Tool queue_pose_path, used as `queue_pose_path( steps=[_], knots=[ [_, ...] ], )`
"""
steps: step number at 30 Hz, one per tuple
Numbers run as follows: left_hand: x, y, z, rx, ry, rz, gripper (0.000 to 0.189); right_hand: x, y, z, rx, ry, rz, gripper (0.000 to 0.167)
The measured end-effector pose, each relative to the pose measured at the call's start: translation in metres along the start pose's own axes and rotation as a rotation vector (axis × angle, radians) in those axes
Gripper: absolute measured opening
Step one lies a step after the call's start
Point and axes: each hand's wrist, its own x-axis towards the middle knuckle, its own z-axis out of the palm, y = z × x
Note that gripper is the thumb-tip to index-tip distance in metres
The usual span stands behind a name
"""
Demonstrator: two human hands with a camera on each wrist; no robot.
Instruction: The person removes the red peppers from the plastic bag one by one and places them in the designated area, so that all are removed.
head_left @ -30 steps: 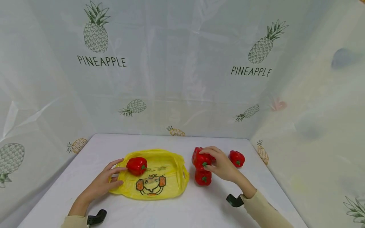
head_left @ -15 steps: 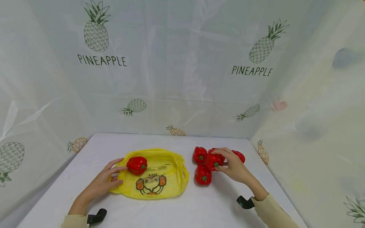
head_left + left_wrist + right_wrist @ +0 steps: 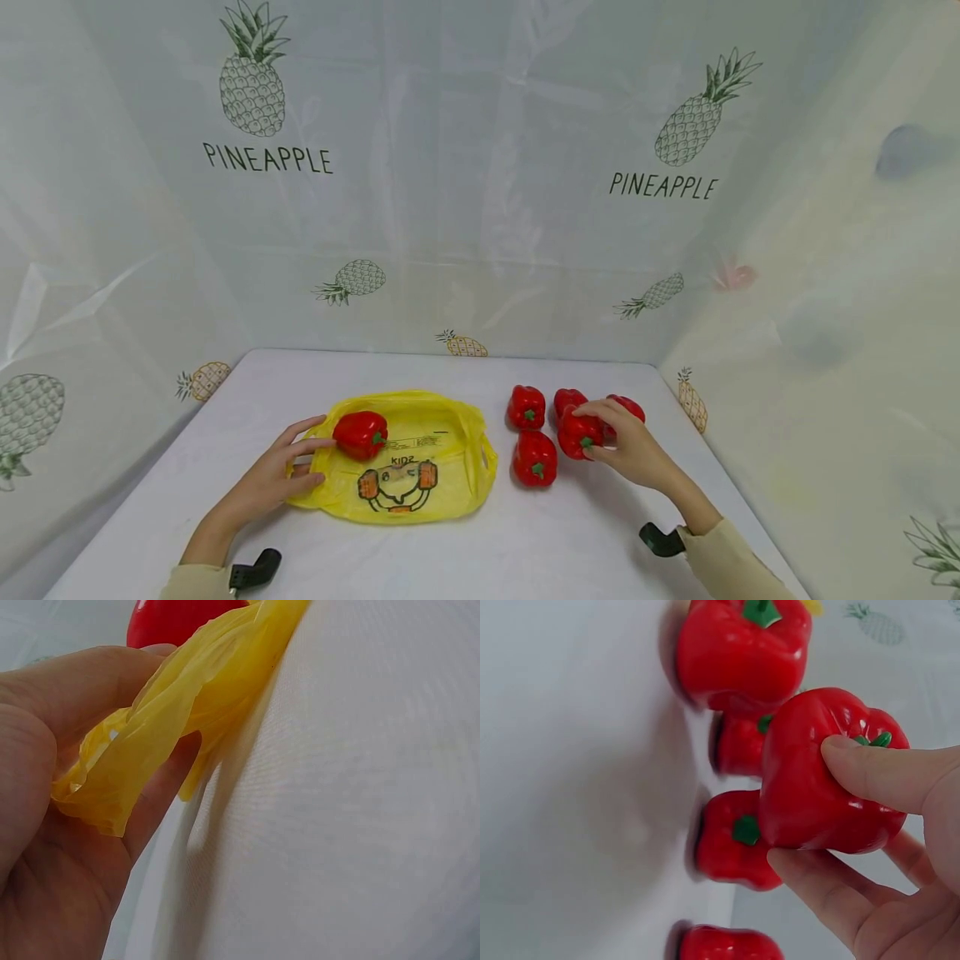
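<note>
My right hand (image 3: 628,450) grips a glossy red bell pepper (image 3: 580,433) between thumb and fingers. In the right wrist view this held bell pepper (image 3: 825,772) is raised beside others, its green stem by my thumb. On the left, my left hand (image 3: 262,483) holds the near-left edge of a yellow plastic bag (image 3: 442,492) lying flat with a printed face. The left wrist view shows the bag's crumpled edge (image 3: 157,742) between thumb and fingers. Another red bell pepper (image 3: 360,436) lies on the bag, close to my left fingertips.
Several red bell peppers stand on the white table (image 3: 420,558): a front one (image 3: 535,458), a back-left one (image 3: 527,407), a back-middle one (image 3: 570,402), and a right one (image 3: 630,407) partly behind my right hand. A pineapple-print sheet (image 3: 480,208) surrounds the table.
My right hand has moved rightward with its bell pepper, from over the left-hand peppers toward the right one, uncovering the back-left and back-middle peppers. My left hand and the bag have stayed put.
</note>
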Motion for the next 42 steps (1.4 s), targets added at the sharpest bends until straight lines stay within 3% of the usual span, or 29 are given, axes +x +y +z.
queue_pose_path(
  steps=[19,42],
  knots=[
    [0.0,0.001,-0.001,-0.01,-0.006,0.004,0.043,-0.015,0.019,0.0,0.169,-0.153,0.049,0.062],
    [0.0,-0.001,0.0,-0.006,-0.002,-0.005,0.043,-0.029,0.037,0.008,0.186,-0.215,0.076,0.062]
  ],
)
